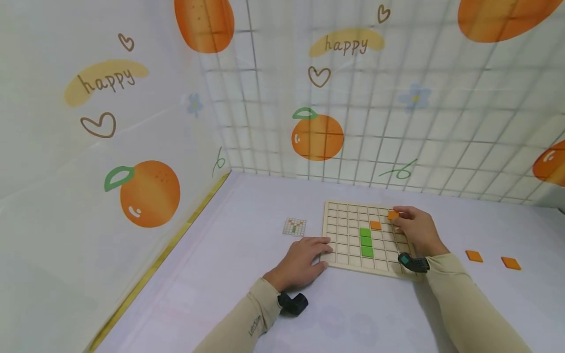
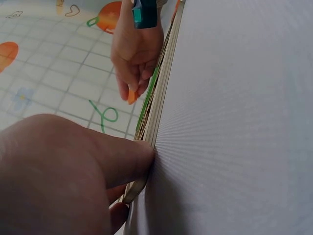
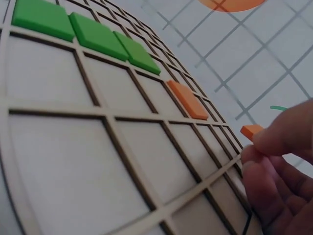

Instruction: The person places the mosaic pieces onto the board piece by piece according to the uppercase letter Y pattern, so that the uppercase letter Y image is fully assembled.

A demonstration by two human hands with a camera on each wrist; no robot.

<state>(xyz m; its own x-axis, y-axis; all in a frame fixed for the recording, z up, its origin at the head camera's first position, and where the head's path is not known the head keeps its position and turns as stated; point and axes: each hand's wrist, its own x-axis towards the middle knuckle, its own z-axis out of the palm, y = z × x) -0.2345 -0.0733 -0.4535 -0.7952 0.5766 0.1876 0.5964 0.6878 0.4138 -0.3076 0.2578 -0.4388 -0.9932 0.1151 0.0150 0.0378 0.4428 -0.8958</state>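
Note:
A pale wooden grid board [image 1: 344,260] lies on the table. Three green tiles [image 1: 366,241] fill a column of its cells, and one orange tile [image 1: 375,225] sits up and to their right. My right hand [image 1: 417,228] pinches another orange tile [image 3: 250,131] between thumb and fingers over the board's far right corner; that tile looks tilted and apart from the grid in the right wrist view. My left hand [image 1: 304,260] rests along the board's left edge, its fingertips on the rim and its thumb [image 2: 129,159] touching the side.
Two loose orange tiles [image 1: 474,256] lie on the table right of my right arm. A small pattern card [image 1: 294,226] with a coloured grid lies left of the board. Behind stands a grid panel covered by a printed curtain [image 1: 362,98].

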